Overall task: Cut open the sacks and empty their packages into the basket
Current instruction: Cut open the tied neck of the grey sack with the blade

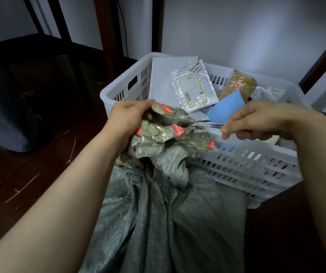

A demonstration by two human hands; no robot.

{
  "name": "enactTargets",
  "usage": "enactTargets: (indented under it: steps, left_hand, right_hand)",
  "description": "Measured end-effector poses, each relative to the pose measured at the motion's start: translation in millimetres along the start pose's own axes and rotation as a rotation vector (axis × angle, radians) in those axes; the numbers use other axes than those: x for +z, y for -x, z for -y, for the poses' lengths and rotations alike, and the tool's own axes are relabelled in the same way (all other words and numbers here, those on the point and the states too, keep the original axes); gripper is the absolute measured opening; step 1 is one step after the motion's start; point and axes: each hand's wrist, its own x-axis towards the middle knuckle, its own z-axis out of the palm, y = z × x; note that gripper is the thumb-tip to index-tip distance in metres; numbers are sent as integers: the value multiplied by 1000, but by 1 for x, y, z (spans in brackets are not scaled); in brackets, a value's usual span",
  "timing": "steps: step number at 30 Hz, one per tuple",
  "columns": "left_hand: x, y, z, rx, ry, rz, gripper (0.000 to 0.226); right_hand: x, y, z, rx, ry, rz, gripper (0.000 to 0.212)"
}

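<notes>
1. Nearest the camera, a grey woven sack [168, 213] stands on the dark wooden floor [30, 174] and leans on the near wall of the basket. Its cloth hangs in soft folds, and it looks limp and shifting rather than stiff.

2. The sack's bunched neck [170, 131], wound in glossy tape with red markings, rises to the basket's near rim. The left hand [126, 117] grips this knot with its fingers curled around the crumpled tape. That seems the soundest hold, since the tape looks slick but the wad gives bulk to clamp on.

3. The right hand [256, 121] is closed around the handle of a metal blade [209, 124], whose tip touches the taped neck. The hand hides whether it is a knife or scissors.

4. The white slotted basket [247, 164] sits on the floor against the pale wall. It looks rigid and light, and may slide if the sack's weight tips onto it.

5. Packages already lie inside. A clear labelled pouch [193, 87] rests on a white mailer [162, 79] at the far-left corner, with a blue envelope [227, 107] mid-basket and a brown wrapped parcel [239, 83] toward the far edge. All look flat, light and flexible.

6. For emptying, the likely grip is low on the sack's closed end, where the loose cloth can be gathered.
</notes>
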Motion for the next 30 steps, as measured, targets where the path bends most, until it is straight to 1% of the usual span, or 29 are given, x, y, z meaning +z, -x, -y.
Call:
enactTargets:
  steps: [2,4,5,6,8,9,10,11,12,13,14,15,16,17,18,19,20,21,22,23,24,25,26,27,29,30]
  left_hand:
    - [-4,6,-2,-28,37,51,28]
    - [-6,9,-2,-27,25,81,27]
    - [-6,11,-1,-27,18,89,27]
    - [-6,12,0,-32,21,95,26]
    - [-6,13,0,-46,41,112,26]
    - [-6,13,-1,-52,50,120,26]
    - [-6,14,-2,-59,61,125,26]
    - [-6,13,-2,-62,69,137,28]
    - [-8,14,-1,-68,71,173,33]
    - [-11,13,-1,-76,44,230,43]
    - [-16,14,-1,-85,-29,295,54]
    - [-23,15,-3,-85,-156,358,63]
    - [-29,16,-6,-89,-315,407,67]
    - [-34,16,-8,-84,-534,440,65]
    - [-37,16,-11,-60,-821,441,60]
    - [-36,18,-16,0,-1146,399,52]
    - [-33,21,-22,94,-1423,335,45]
    - [-28,24,-28,182,-1581,305,46]
    - [-22,28,-35,233,-1639,305,61]
    - [-15,31,-40,256,-1642,307,78]
    - [-9,39,-50,278,-1638,296,88]
    - [-5,45,-60,318,-1636,260,91]
    - [-1,50,-68,367,-1611,213,89]
    - [3,53,-73,427,-1533,159,82]
    - [14,60,-73,522,-1285,98,61]
    - [19,62,-67,550,-1217,103,51]
  right_hand:
    - [-3,2,-13,19,-134,120,37]
    - [4,2,-17,-15,-230,169,39]
    - [9,0,-15,-37,-290,145,37]
    - [14,-3,-11,-56,-365,81,36]
    - [26,-13,1,-112,-477,-45,46]
    - [33,-16,5,-131,-494,-56,53]
    - [42,-18,10,-131,-479,-36,55]
    - [51,-19,13,-131,-441,-2,47]
    - [58,-20,16,-129,-421,14,33]
    - [60,-22,17,-132,-437,0,25]
    - [59,-25,17,-131,-480,-39,23]
    - [56,-26,17,-133,-532,-88,22]
    - [50,-27,18,-134,-581,-141,24]
    - [45,-26,20,-140,-611,-179,30]
    - [41,-24,22,-146,-621,-206,33]
    - [41,-21,24,-156,-612,-209,32]
    - [42,-19,27,-163,-599,-204,32]
    - [44,-19,30,-171,-594,-202,39]
    - [47,-19,33,-170,-597,-213,48]
    - [48,-19,35,-176,-598,-229,53]
    - [49,-17,38,-179,-597,-247,56]
    - [50,-18,39,-186,-596,-267,57]
    - [49,-16,41,-186,-590,-296,57]
    - [49,-15,41,-189,-590,-321,56]
    - [48,-13,43,-190,-623,-338,53]
    - [49,-13,45,-182,-637,-326,51]
